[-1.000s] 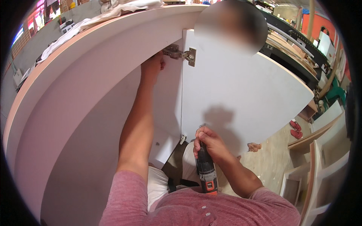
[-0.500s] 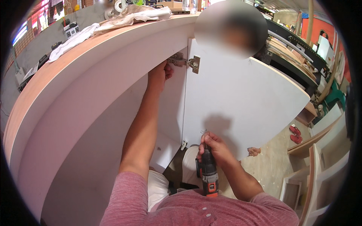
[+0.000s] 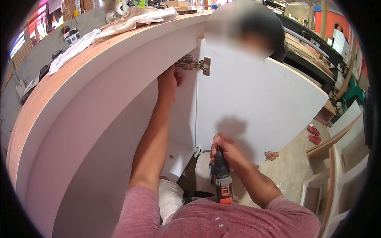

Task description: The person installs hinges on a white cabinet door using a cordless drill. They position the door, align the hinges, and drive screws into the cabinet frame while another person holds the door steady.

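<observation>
White flat door panel (image 3: 262, 91), open on a silver metal hinge (image 3: 204, 66).
Left hand (image 3: 168, 83) is raised beside the hinge, presumably steadying it; its grip is hidden, cannot be told. Right hand (image 3: 228, 148) grasps a black-and-orange cordless drill (image 3: 223, 178) by its nose, apparently to support it. Both hands remain stationed as in the earlier frame.

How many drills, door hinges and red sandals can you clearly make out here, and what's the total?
Drill: 1
Hinges: 2
Red sandals: 2
Total: 5
</observation>
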